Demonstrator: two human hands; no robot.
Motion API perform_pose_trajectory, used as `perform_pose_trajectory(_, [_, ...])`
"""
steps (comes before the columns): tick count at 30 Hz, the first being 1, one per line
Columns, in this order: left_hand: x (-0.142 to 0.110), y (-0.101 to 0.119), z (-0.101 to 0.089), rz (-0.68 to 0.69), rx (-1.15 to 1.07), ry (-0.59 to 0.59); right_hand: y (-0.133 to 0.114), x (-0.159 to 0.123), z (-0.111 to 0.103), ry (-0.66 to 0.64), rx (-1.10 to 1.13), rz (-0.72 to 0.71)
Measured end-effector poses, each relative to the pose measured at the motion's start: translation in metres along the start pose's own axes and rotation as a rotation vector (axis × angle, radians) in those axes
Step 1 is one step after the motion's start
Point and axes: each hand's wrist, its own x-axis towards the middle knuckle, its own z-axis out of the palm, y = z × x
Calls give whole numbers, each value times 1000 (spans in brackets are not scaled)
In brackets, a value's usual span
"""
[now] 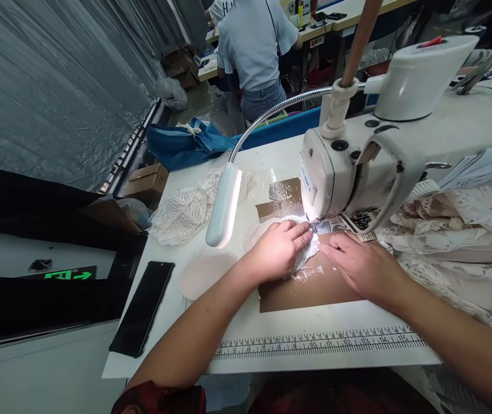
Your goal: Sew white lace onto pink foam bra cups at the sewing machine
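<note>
My left hand (278, 250) lies on a small piece of white lace (305, 259) just left of the needle of a white sewing machine (358, 167), fingers curled and pressing the lace down. On the other side, my right hand (356, 261) rests flat on the same lace, fingers stretched toward the presser foot. The lace sits on a brown patch (302, 290) of the white table (272, 328).
A gooseneck lamp (224, 204) hangs over the table's left. A heap of lace (183, 213) lies behind it, more lace fabric (457, 241) at the right. A black phone (142, 307) lies near the left edge. A printed ruler (319, 342) runs along the front. A person (257, 52) stands behind.
</note>
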Motion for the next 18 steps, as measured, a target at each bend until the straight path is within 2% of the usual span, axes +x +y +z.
perform_pose_trajectory(7, [0, -5, 4, 70, -37, 110, -3, 7, -4, -13, -26, 93])
perform_pose_trajectory(11, [-3, -3, 8, 103, -75, 125, -4, 8, -5, -9, -34, 105])
perform_pose_trajectory(18, [0, -11, 7, 54, -72, 119, -5, 10, 0, -30, -73, 182])
